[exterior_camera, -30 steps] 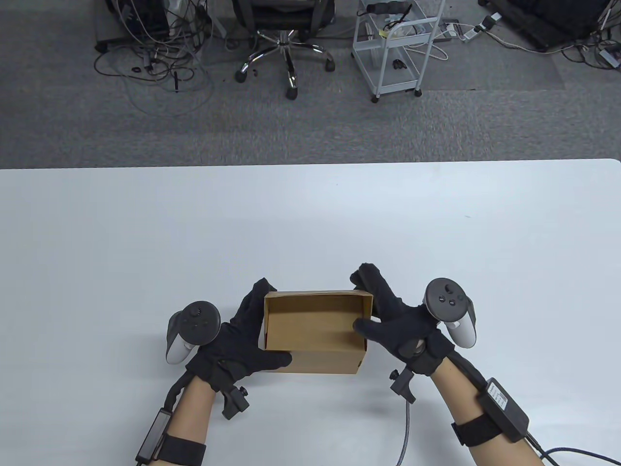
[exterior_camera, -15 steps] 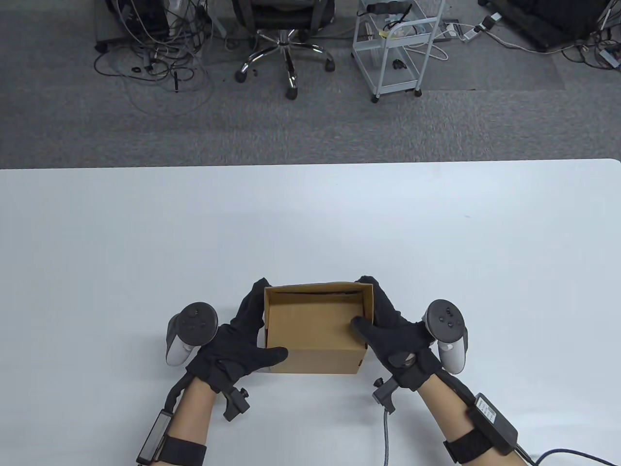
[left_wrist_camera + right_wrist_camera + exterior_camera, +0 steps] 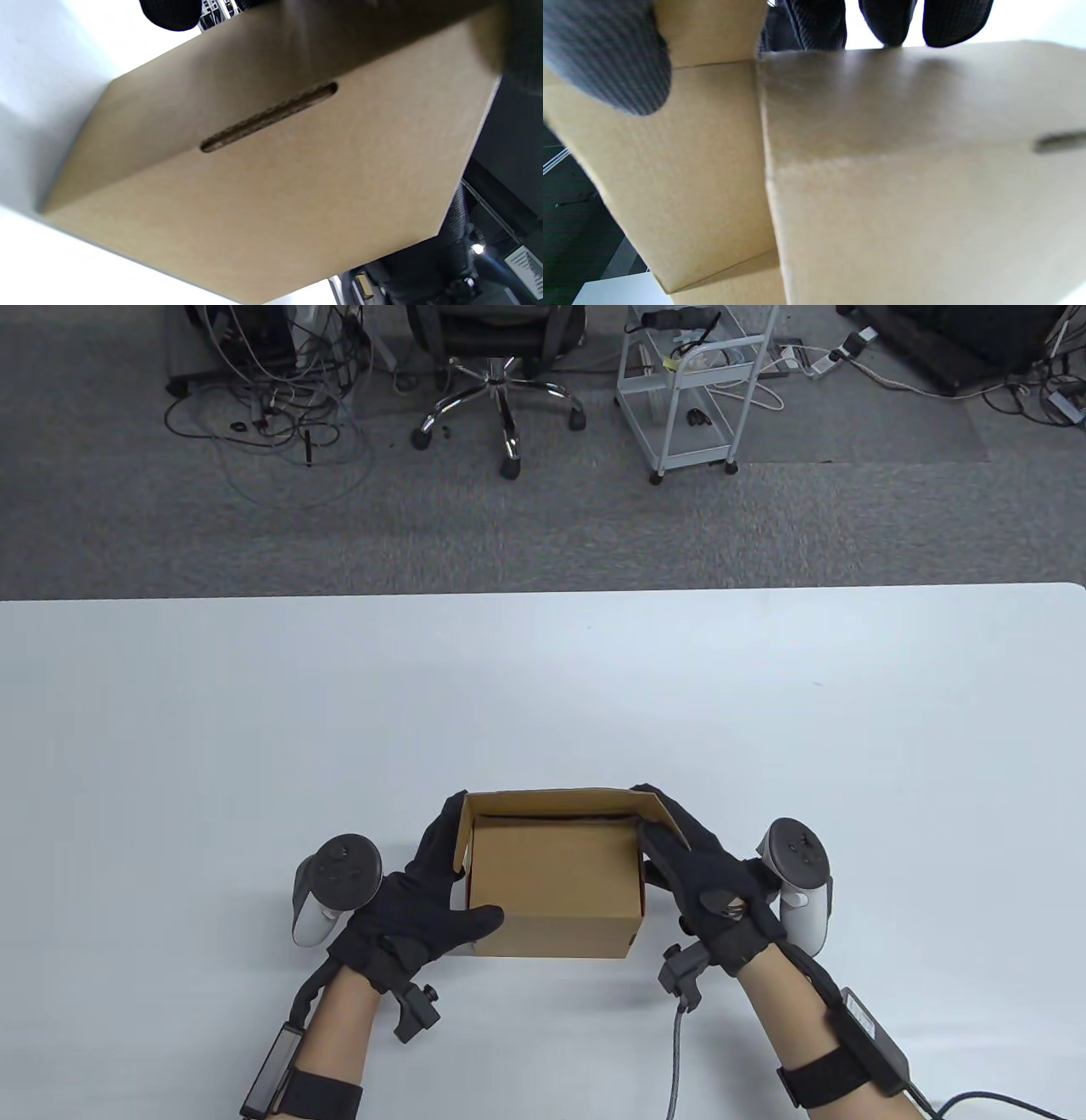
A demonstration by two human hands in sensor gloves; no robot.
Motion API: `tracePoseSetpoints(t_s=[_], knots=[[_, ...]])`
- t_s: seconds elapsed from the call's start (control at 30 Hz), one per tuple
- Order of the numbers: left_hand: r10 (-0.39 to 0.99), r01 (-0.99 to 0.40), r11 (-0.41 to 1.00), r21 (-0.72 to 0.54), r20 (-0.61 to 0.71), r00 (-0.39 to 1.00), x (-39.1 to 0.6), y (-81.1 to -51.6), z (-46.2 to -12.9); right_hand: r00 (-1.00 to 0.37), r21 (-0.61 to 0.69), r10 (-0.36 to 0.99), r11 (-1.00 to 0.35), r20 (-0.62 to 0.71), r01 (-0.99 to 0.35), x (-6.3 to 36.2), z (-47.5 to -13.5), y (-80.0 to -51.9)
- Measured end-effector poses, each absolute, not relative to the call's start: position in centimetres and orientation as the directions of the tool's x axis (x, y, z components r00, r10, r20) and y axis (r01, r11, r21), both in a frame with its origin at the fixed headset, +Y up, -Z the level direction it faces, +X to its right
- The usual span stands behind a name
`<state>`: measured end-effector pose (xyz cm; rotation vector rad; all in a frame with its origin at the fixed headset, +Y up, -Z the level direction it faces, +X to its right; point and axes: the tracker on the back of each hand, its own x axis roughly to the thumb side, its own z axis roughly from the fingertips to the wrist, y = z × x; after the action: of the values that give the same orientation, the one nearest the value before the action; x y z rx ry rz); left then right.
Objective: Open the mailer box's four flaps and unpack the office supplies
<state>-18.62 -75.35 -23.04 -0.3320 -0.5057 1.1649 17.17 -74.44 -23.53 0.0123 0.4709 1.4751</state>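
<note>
A brown cardboard mailer box (image 3: pixel 551 891) stands on the white table (image 3: pixel 543 687) near its front edge. Its lid leans back a little and a dark gap shows along the far edge; the contents are hidden. My left hand (image 3: pixel 424 899) grips the box's left end, thumb on the front wall. My right hand (image 3: pixel 691 861) holds the right end, fingers on the right side flap and thumb at the top right corner. The left wrist view shows a box wall (image 3: pixel 271 169) with a slot. The right wrist view shows the box corner (image 3: pixel 763 169) and my fingertips (image 3: pixel 891 21) over its top edge.
Beyond the table's far edge is grey carpet with an office chair (image 3: pixel 501 381), a white wire cart (image 3: pixel 687 390) and tangled cables (image 3: pixel 263 407). A cable (image 3: pixel 679 1052) runs from my right wrist to the front edge.
My right hand slid nearer along the box's right end and its thumb came off the top panel to the corner. The lid tilted back, widening the gap at the far edge. The left hand stayed.
</note>
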Motion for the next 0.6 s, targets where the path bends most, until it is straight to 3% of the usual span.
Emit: tracePoseSetpoints(t_s=[0.07, 0.23, 0.4, 0.5, 0.6], knots=[[0.944, -0.808, 0.33, -0.488, 0.181, 0.276, -18.7, -75.3, -23.0, 0.054, 0.321, 0.938, 0.171, -0.343, -0.932, 17.0, -23.4, -74.8], [0.974, -0.873, 0.227, -0.431, 0.101, 0.203, -19.6, -75.4, -23.3, -0.051, 0.402, 0.928, 0.11, -0.37, -0.909, 17.0, -23.0, -75.2], [0.948, -0.872, 0.302, -0.385, 0.024, 0.317, -18.9, -75.5, -22.8, -0.103, 0.423, 0.91, 0.084, -0.4, -0.902, 17.2, -22.9, -75.2], [0.954, -0.876, 0.264, -0.404, -0.024, 0.299, -18.5, -75.4, -22.6, -0.167, 0.441, 0.907, 0.023, -0.388, -0.897, 17.4, -22.9, -74.9], [0.95, -0.874, 0.297, -0.385, 0.027, 0.311, -18.5, -75.0, -22.8, -0.142, 0.437, 0.919, 0.035, -0.367, -0.899, 17.5, -22.9, -75.1]])
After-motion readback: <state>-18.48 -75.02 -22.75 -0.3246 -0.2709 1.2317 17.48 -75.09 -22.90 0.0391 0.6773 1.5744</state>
